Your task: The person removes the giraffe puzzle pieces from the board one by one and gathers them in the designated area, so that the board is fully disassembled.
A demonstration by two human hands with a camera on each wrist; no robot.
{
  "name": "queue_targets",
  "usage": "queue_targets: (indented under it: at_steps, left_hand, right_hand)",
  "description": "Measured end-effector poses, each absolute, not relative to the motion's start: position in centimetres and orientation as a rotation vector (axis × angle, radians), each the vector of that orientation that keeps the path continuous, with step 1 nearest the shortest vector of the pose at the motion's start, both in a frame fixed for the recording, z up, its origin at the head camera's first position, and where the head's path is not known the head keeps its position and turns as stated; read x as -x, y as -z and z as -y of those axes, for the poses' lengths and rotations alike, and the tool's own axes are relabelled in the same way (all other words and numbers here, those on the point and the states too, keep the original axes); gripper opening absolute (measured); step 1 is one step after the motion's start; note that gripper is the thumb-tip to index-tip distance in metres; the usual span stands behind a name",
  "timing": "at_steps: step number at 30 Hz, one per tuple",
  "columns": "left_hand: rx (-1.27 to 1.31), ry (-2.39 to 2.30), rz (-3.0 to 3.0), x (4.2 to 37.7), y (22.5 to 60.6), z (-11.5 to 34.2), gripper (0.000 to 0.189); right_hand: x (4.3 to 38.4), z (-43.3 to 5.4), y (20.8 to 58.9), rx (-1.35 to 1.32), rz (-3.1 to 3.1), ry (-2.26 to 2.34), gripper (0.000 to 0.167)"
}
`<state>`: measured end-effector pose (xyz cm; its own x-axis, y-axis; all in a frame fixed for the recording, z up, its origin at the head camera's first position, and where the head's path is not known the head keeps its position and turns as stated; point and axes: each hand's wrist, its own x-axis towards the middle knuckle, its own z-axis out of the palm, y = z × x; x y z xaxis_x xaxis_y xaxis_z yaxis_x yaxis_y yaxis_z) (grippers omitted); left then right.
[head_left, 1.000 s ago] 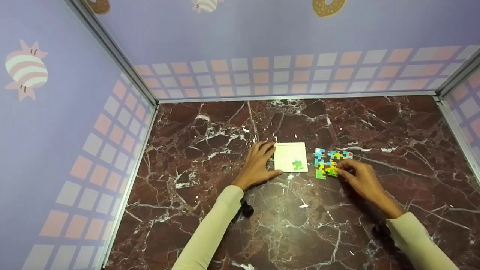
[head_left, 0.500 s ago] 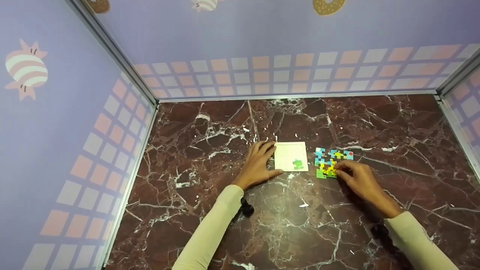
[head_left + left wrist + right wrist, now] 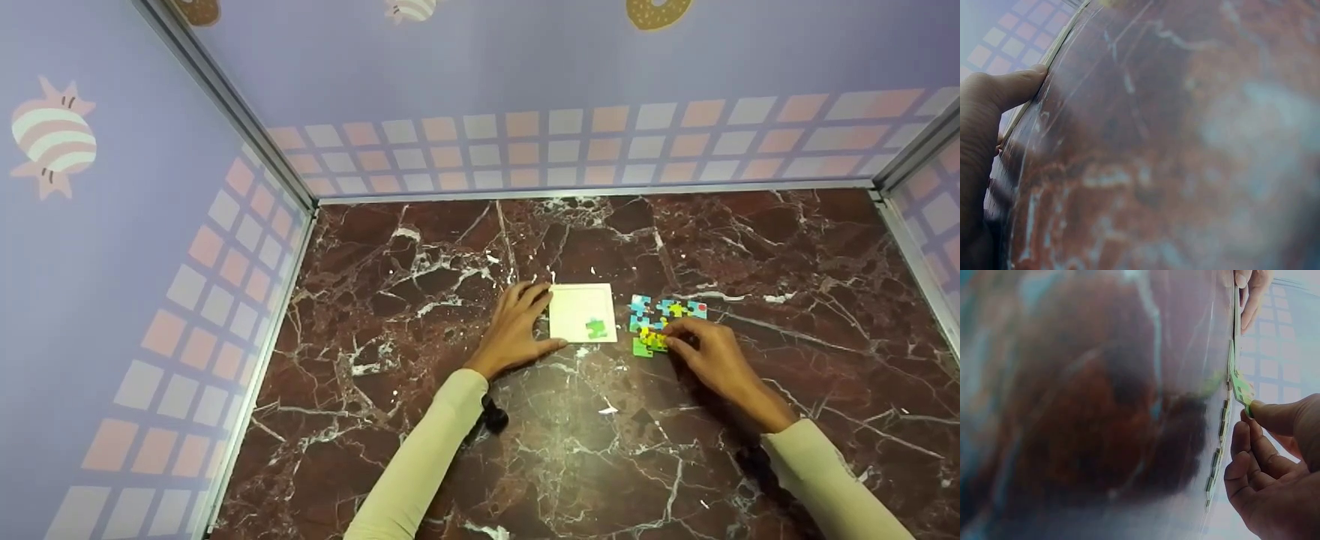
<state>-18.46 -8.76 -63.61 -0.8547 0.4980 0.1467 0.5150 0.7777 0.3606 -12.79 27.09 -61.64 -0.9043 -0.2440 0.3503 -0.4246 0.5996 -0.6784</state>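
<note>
My left hand (image 3: 514,330) is spread at the left side of a pale square puzzle tray (image 3: 570,307). Its fingertips touch the left edge and its thumb (image 3: 1022,87) rests along the near edge. One green puzzle piece (image 3: 596,328) lies in the tray's near right corner. To the right, my right hand (image 3: 709,352) pinches a yellow-green puzzle piece (image 3: 654,340) between thumb and fingers. In the right wrist view this piece (image 3: 1241,389) is tilted up over the others. Its pinched edge is hidden by the fingers.
Several loose blue, green and yellow pieces (image 3: 639,304) lie close together right of the tray. They sit on a dark red marbled tabletop (image 3: 570,465). A lilac wall (image 3: 525,67) closes off the back, with side walls left and right.
My right hand has moved slightly left with the yellow-green puzzle piece, lifting and tilting it over the pieces beside it. My left hand and the tray have stayed put.
</note>
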Motion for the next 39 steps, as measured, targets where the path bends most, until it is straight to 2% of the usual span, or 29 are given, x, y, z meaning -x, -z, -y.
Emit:
queue_targets:
  at_steps: [39]
  left_hand:
    - [0.82, 0.619, 2.942, 18.5, 63.8, 8.7, 0.095]
  right_hand:
    - [11.3, -28.9, 61.7, -0.544, 2.667, -1.094, 0.017]
